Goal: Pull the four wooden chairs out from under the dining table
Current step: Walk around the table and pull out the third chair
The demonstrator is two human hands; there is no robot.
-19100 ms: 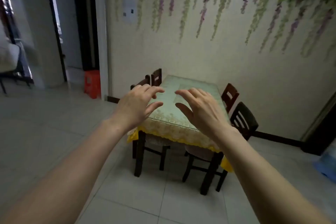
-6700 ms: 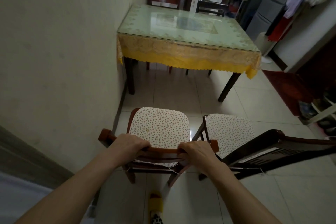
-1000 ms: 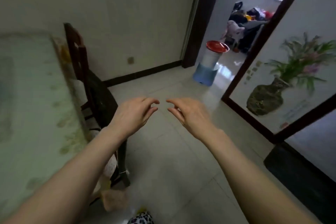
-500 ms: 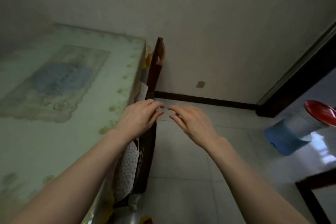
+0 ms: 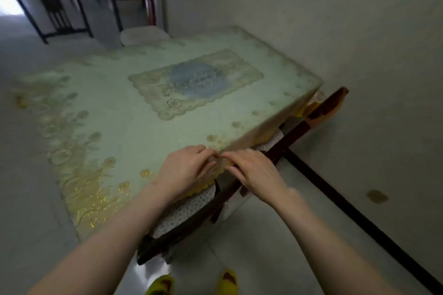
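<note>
One green-and-yellow cloth-covered dining table point(image 5: 148, 112). Two dark wooden chairs point(image 5: 297, 132) tucked under its right edge. Left hand point(image 5: 185, 171) and right hand point(image 5: 255, 171) hover loosely curled, grasping nothing.

Pale green tablecloth point(image 5: 115, 112) with a blue oval in a cream lace-edged panel at the middle; gold flower scrollwork along the near edge, yellow scalloped fringe underneath; dark reddish-brown wooden chair point(image 5: 294, 134); white seat cushion point(image 5: 191, 206) with tiny dark specks, maybe a leaf print, too blurry to call; off-white wall point(image 5: 311, 7) over a dark skirting board point(image 5: 359, 218); yellow slippers point(image 5: 227, 282) at the bottom.
</note>
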